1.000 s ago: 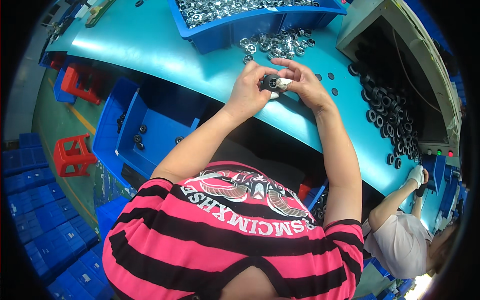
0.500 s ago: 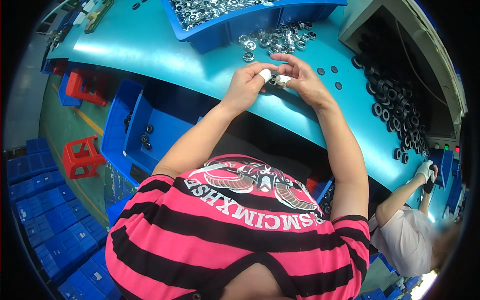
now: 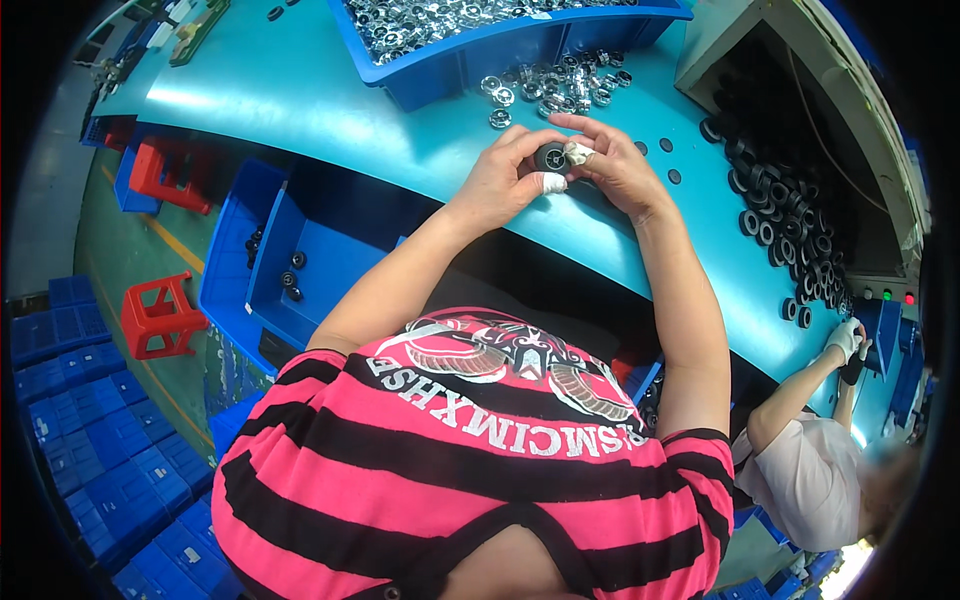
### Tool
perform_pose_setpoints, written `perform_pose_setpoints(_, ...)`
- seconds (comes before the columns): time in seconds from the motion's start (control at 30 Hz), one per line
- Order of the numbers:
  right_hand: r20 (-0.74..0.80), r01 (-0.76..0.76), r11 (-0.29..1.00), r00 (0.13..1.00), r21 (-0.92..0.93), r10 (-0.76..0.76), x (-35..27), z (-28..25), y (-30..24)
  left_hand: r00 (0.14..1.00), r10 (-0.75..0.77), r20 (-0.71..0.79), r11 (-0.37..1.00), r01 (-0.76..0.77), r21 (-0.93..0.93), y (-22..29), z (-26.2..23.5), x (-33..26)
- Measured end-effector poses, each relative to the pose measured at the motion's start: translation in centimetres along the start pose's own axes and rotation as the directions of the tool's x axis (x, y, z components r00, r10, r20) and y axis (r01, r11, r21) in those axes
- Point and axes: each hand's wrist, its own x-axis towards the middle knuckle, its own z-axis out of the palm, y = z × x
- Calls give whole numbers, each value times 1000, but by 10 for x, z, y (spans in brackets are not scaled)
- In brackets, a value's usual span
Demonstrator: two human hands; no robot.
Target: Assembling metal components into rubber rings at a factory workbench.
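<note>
Between my two hands is a small toy wheel [image 3: 551, 156], a black tyre with a spoked centre facing up. My left hand [image 3: 503, 175] grips its left side, with a white-wrapped thumb below it. My right hand [image 3: 618, 170] pinches the wheel's right edge with a thumb that also has a white wrap; its index finger reaches over the top. Just beyond my hands lies a heap of shiny chrome wheel rims [image 3: 568, 84] on the teal table [image 3: 400, 150]. Several loose black discs [image 3: 673, 177] lie to the right of my right hand.
A blue bin [image 3: 450, 62] full of chrome rims stands at the back. Black tyres [image 3: 785, 215] are piled at right beside a pale machine frame [image 3: 735, 45]. A blue crate [image 3: 300, 270] with a few wheels sits below left. A co-worker's gloved hand [image 3: 846, 340] is at far right.
The wheel has turned its spoked face upward and shows more plainly. My left thumb has moved down to the wheel's lower edge, while my right hand has barely shifted.
</note>
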Motion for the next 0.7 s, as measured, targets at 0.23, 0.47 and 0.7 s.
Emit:
perform_pose_setpoints(0.23, -38, 24, 999, 999, 22, -23, 2, 8, 1, 997, 15, -71, 997, -10, 71, -16, 0, -3)
perform_pose_setpoints(0.47, -120, -93, 926, 991, -367, 52, -11, -16, -20, 994, 45, -104, 993, -33, 114, 2, -20, -28)
perform_pose_setpoints(0.7, -352, -163, 530, 894, -832, -277, -87, -91, -99, 912, -358, -202, 386, 342, 857, 19, -166, -182)
